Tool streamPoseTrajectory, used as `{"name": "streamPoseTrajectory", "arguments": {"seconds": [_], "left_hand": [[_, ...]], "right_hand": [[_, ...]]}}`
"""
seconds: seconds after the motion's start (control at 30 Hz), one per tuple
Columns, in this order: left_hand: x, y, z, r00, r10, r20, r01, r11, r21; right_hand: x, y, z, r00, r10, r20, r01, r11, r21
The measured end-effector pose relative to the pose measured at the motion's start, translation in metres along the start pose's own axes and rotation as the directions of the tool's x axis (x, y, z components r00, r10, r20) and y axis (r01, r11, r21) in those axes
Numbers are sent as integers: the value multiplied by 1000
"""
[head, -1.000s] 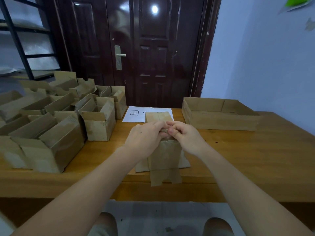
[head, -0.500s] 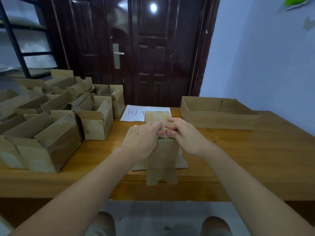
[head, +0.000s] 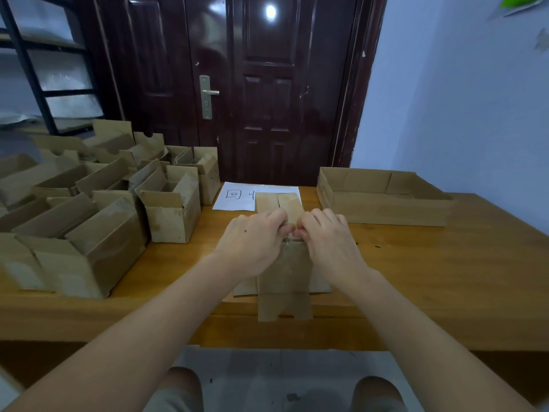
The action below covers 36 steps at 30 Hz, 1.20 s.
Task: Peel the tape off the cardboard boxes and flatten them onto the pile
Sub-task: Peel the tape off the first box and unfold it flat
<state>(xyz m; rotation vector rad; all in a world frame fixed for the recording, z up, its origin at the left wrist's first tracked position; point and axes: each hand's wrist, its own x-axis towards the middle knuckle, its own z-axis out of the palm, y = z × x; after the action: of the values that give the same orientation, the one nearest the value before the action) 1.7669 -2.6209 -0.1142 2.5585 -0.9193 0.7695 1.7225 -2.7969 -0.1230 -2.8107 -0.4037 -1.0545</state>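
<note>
So both hands are right in the middle of the wooden surface (head: 430, 272), bunched together over a flattened box (head: 283, 272) that lies lengthwise away from the person. The left hand (head: 252, 242) and right hand (head: 326, 239) meet knuckle to knuckle about halfway up the box, fingers curled down, pinching at a little pale strip that looks like tape (head: 289, 239) right on the box's centre seam. The strip is tiny and mostly hidden by the fingertips, so I can't tell how much of it is lifted.

The box's far flaps (head: 277, 205) stick out beyond the hands and lie over a white sheet of paper (head: 237, 197) with some handwriting on it. The near end hangs a bit over the front edge of the surface, with a notch cut in it. There seems to be another flat piece of cardboard under it, poking out on both sides.

Off to the left there's a whole crowd of open small boxes (head: 89, 209), well apart from the hands. On the right, further back, sits a wide shallow cardboard tray (head: 383, 209). A dark door (head: 267, 90) is behind it all.
</note>
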Motion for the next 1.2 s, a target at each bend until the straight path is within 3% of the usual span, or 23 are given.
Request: {"name": "streamPoseTrajectory", "arguments": {"seconds": [0.17,0.3,0.43,0.6,0.7,0.83,1.03,1.2], "left_hand": [[2,7,-3,994,69,84,-70,998,4],[2,8,-7,986,41,160,-62,990,126],[5,15,-8,985,39,167,-72,978,195],[6,18,-6,985,40,165,-75,975,210],[2,16,-2,987,48,154,-81,972,220],[2,12,-2,987,56,151,-89,972,217],[3,19,-6,982,64,178,-104,968,229],[2,21,-9,977,58,207,-114,956,270]], "right_hand": [[4,-7,-12,963,108,246,-126,990,57],[10,-13,-17,951,82,297,-63,995,-75],[14,-23,-21,927,151,343,-80,974,-212],[16,-29,-29,898,220,380,-138,963,-231],[21,-30,-31,881,221,419,-169,973,-158],[22,-9,-48,852,193,487,-273,957,97],[9,-2,-57,898,160,410,-233,963,135],[13,-6,-59,847,281,452,-411,885,220]]}}
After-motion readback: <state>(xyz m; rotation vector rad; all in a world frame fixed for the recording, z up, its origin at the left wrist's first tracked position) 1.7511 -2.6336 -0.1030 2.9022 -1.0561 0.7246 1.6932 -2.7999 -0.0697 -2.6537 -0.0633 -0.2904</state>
